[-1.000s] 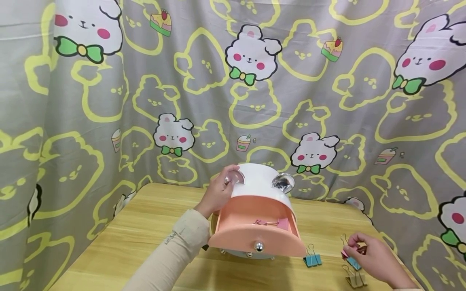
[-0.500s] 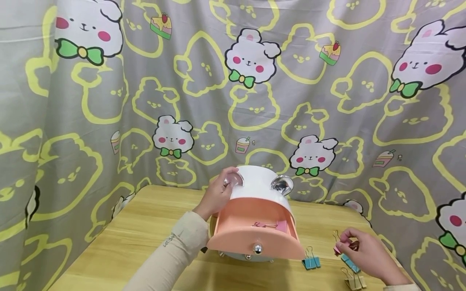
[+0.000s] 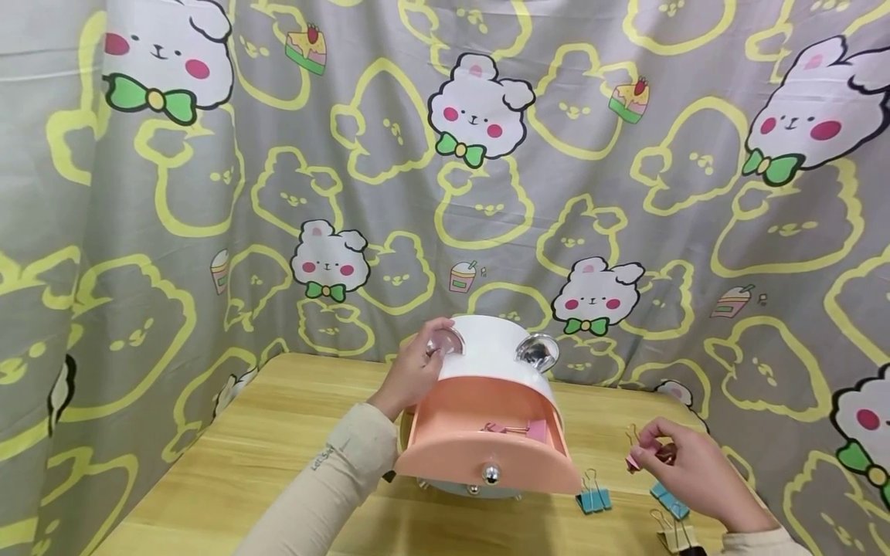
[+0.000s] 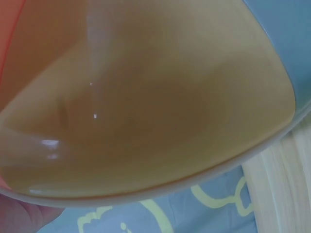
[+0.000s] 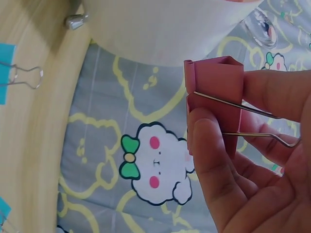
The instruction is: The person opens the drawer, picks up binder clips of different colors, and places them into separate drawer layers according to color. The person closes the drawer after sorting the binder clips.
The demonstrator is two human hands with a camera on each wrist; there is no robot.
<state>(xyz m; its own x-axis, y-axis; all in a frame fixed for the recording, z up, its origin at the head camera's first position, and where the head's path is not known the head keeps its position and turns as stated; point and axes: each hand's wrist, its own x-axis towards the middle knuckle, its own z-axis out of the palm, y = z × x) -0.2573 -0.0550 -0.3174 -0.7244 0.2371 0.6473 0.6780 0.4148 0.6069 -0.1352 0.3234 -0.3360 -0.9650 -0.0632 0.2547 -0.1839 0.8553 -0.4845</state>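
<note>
A small white drawer box with shiny silver ears stands on the table, its upper coral drawer pulled out. Pink binder clips lie inside that drawer. My left hand grips the box's left ear. The left wrist view is mostly filled by the box's glossy tan side, with fingers at the lower left corner. To the right of the box, my right hand pinches a dusky pink binder clip between thumb and fingers, its wire handles pointing toward the palm.
Two teal binder clips, one nearer the box and another below my right hand, lie on the wooden table. A pale gold clip and a dark one sit at the front right. A patterned curtain hangs behind.
My right hand has risen and shifted left with the pink binder clip, away from the clips on the table. The left hand stays on the ear, and the drawer remains pulled out.
</note>
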